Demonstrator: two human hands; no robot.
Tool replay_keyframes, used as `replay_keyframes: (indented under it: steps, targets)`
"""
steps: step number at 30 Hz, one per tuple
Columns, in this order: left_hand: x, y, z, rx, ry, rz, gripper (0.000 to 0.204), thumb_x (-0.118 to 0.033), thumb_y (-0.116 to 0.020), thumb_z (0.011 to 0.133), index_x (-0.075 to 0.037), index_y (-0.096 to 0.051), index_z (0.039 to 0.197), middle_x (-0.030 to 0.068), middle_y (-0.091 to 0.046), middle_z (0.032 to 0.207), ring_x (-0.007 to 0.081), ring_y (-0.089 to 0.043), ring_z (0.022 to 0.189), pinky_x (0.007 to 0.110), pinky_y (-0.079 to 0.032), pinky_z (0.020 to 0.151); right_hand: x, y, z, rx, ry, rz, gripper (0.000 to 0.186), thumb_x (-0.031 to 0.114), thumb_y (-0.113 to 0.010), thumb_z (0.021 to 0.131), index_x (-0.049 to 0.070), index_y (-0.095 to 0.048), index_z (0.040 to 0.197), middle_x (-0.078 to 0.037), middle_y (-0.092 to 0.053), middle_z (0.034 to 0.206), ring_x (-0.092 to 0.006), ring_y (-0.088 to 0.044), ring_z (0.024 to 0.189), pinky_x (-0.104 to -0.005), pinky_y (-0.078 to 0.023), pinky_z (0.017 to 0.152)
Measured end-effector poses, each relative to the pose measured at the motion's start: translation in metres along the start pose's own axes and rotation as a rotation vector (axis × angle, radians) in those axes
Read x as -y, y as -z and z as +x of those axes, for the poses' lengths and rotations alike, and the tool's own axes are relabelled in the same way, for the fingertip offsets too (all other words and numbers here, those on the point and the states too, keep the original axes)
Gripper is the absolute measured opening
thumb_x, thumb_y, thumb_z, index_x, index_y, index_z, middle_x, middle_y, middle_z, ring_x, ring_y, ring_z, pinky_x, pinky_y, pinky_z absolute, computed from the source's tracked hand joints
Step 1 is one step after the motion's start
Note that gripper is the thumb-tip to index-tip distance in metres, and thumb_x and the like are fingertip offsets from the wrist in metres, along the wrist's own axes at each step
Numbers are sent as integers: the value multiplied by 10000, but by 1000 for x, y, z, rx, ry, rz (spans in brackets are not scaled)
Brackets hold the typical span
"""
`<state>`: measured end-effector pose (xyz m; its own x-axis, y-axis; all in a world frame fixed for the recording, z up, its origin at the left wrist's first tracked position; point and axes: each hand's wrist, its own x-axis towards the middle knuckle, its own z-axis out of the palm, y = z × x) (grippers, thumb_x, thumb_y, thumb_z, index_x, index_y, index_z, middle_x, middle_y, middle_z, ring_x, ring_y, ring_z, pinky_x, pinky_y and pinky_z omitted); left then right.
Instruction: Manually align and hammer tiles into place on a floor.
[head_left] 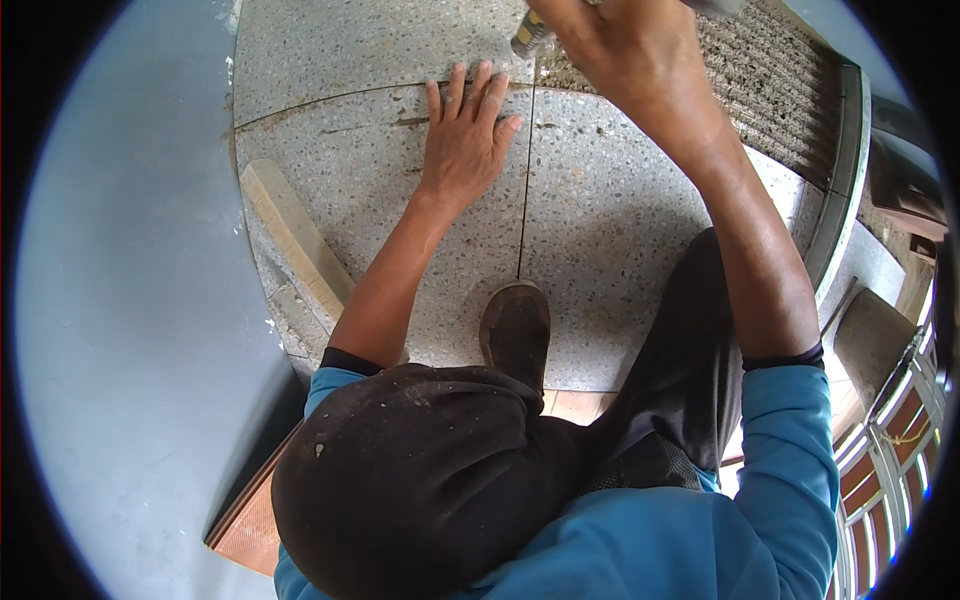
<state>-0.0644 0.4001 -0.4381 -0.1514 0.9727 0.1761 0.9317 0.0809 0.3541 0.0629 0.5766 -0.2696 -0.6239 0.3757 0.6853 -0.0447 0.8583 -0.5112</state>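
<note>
My left hand (464,145) lies flat on a speckled grey terrazzo tile (400,230), fingers apart, the fingertips reaching over the joint onto the farther tile (350,50). At the top edge my right hand (635,50) is wrapped round a mallet-like tool (530,36) with a grey and yellow handle. A grey rounded part of that tool shows right of the hand; the rest is cut off by the picture's edge. Below the right hand lies another terrazzo tile (590,180). Beside it is a patch of rough, ridged mortar (770,90).
A grey-blue wall (130,300) rises on the left. A pale wooden strip (292,235) lies near it. My shoe (516,325) stands on the tiles. A straight raised edge (846,180) bounds the mortar at right, and white metal bars (890,470) stand at lower right.
</note>
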Motion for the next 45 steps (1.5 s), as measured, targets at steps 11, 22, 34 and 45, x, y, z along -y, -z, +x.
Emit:
replay_keyframes:
  steps: [11, 22, 34, 45]
  targets:
    - [3, -4, -3, -16, 6, 64, 548, -494, -329, 1103, -191, -487, 1533, 172, -357, 1626, 357, -246, 1542, 598, -74, 1273, 1, -19, 23, 115, -318, 174, 224, 48, -589, 946, -95, -506, 1098, -150, -592, 761, -257, -577, 621, -402, -477, 512]
    - [3, -4, -2, -30, -4, 68, 536, -490, -341, 1103, -198, -497, 1525, 170, -374, 1618, 354, -269, 1534, 603, -94, 1271, 5, -19, 33, 179, -474, 108, 173, 57, -582, 952, -89, -551, 864, -125, -574, 599, -264, -574, 498, -379, -473, 433]
    - [4, -5, -2, -33, -5, 75, 526, -473, -349, 1102, -189, -516, 1512, 176, -386, 1613, 355, -278, 1533, 589, -93, 1269, -8, -28, 30, 85, -295, 122, 140, 22, -590, 936, -85, -511, 980, -128, -590, 659, -270, -589, 529, -395, -484, 442]
    - [4, -5, -2, -25, -1, 77, 530, -477, -348, 1102, -189, -511, 1515, 174, -387, 1612, 364, -281, 1529, 598, -100, 1266, 1, -23, 39, 82, -370, 108, 221, 53, -587, 939, -105, -551, 789, -187, -568, 540, -280, -591, 463, -407, -461, 425]
